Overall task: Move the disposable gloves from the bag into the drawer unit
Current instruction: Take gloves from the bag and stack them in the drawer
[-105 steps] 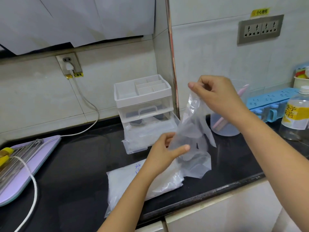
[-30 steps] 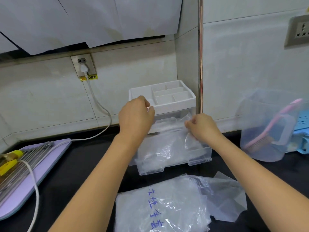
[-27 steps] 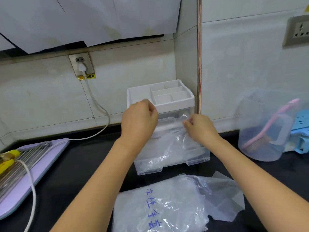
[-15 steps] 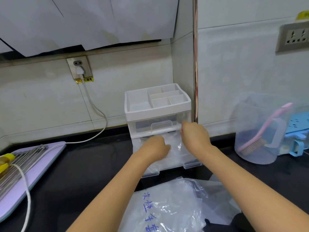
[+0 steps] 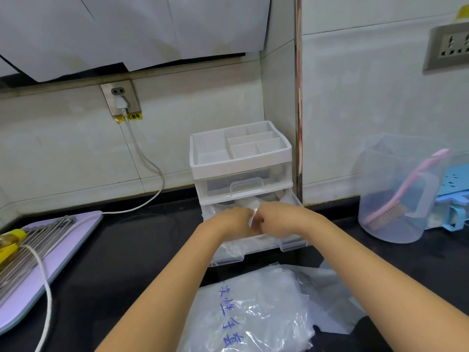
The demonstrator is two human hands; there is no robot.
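A small white and clear drawer unit (image 5: pixel 241 158) stands against the back wall on the black counter. Its bottom drawer (image 5: pixel 291 243) is pulled out toward me. Clear disposable gloves (image 5: pixel 229 250) lie crumpled inside that drawer. My left hand (image 5: pixel 232 222) and my right hand (image 5: pixel 275 219) are side by side down in the drawer, fingers curled into the thin glove plastic between them. The glove bag (image 5: pixel 253 311), clear with blue writing, lies flat on the counter just in front of the drawer, under my forearms.
A lilac board (image 5: pixel 50 252) with metal rods and a white cable lies at the left. A clear jug (image 5: pixel 396 189) holding a pink brush stands at the right, next to a blue rack (image 5: pixel 454 196). A plug and cord hang from the wall socket (image 5: pixel 120 100).
My hands carried a glove from above the bag into the pulled-out drawer. Over the last second both hands dropped lower into the drawer and closed together at its middle.
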